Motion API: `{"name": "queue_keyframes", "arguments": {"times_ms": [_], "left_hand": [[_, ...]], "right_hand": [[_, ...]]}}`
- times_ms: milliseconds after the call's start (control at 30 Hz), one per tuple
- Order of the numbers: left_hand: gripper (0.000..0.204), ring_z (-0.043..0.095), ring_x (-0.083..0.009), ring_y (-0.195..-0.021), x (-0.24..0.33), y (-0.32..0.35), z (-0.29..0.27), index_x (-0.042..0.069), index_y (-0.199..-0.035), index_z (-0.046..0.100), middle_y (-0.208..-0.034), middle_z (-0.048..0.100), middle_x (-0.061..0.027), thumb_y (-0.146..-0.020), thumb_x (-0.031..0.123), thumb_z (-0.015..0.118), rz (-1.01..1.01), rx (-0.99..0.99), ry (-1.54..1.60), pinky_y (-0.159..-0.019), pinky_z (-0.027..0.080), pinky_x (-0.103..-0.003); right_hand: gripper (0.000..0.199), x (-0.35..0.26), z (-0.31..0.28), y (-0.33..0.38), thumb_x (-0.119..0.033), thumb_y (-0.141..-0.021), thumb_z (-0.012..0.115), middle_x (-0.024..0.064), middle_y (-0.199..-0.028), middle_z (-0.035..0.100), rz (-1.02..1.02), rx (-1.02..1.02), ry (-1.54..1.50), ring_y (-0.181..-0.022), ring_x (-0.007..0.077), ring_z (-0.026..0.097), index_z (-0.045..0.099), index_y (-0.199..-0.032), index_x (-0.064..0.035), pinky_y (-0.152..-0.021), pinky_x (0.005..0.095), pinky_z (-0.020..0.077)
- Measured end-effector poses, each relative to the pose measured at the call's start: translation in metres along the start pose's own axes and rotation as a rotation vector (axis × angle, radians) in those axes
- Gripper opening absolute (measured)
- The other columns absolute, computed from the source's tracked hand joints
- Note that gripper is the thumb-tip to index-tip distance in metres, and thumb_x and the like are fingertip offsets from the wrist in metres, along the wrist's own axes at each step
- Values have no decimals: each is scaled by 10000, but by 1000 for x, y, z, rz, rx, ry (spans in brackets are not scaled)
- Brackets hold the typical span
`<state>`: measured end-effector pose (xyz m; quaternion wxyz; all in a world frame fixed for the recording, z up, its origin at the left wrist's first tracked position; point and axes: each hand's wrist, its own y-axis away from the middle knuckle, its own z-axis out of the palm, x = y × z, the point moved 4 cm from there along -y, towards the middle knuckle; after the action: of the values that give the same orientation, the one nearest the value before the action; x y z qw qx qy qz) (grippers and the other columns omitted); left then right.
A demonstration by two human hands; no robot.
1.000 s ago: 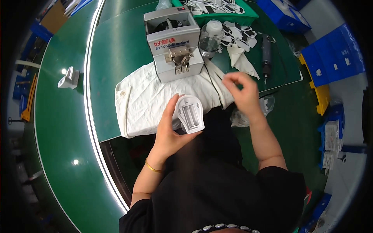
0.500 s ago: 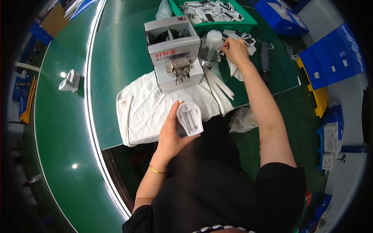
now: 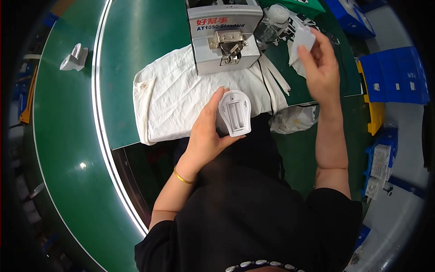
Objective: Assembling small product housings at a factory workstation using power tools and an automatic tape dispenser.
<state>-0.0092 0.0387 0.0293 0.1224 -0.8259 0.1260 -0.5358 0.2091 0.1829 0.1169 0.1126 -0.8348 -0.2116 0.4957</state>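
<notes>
One white battery-compartment housing (image 3: 236, 113) is in front of the grey benchtop machine (image 3: 206, 54), the left hand (image 3: 206, 133) gripping its sides; the right hand (image 3: 325, 75), right of the machine, pinches a flat white piece (image 3: 304, 41). The housing looks light, stiff, slick; best held by its side walls. Green tabletop (image 3: 149, 45) left of the machine offers room; white cloth (image 3: 176, 99) covers its edge before the machine.

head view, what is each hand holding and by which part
Left hand: a white battery-compartment housing, by its left side and narrow lower end. Right hand: a flat white piece, by its lower right side.
</notes>
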Motion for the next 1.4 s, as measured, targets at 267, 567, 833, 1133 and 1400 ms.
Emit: {"name": "queue_keyframes", "arguments": {"times_ms": [267,567,833,1133,1400], "left_hand": [[1034,525,-364,-1242,-4,-1,1,21,-1481,289,-1400,501,-178,-641,123,884,-44,5,64,-1018,454,-412],[1052,525,-367,-1244,-2,-2,1,22,-1482,290,-1403,497,-180,-621,112,888,-76,1,84,-1016,457,-412],[1058,524,-365,-1241,-7,-2,2,23,-1486,285,-1407,491,-179,-620,107,887,-90,-15,94,-1008,462,-413],[1060,482,-379,-1289,-8,0,2,33,-1487,289,-1421,483,-172,-615,103,887,-98,-21,95,-1038,440,-424],[1064,384,-372,-1386,11,15,1,89,-1550,105,-1529,342,-190,-760,74,817,-100,-77,417,-1110,357,-457]], "right_hand": [[337,-35,49,55,-17,-963,557,1,-1045,564,71,-446,-264,-907,62,503,558,-1300,-27,-807,204,408],[244,-29,72,61,14,-912,638,22,-988,658,357,-602,-326,-842,43,579,643,-1156,13,-733,202,476],[238,-20,82,66,2,-906,659,8,-964,664,399,-562,-406,-803,37,570,653,-1143,7,-719,198,477],[503,-14,84,69,-92,-838,749,113,-1300,547,-30,-543,49,-1074,153,542,594,-1315,-48,-882,291,444],[704,-7,85,93,-96,-860,738,148,-1332,512,706,-660,-747,-1195,189,537,368,-1446,34,-1032,343,426]]}}
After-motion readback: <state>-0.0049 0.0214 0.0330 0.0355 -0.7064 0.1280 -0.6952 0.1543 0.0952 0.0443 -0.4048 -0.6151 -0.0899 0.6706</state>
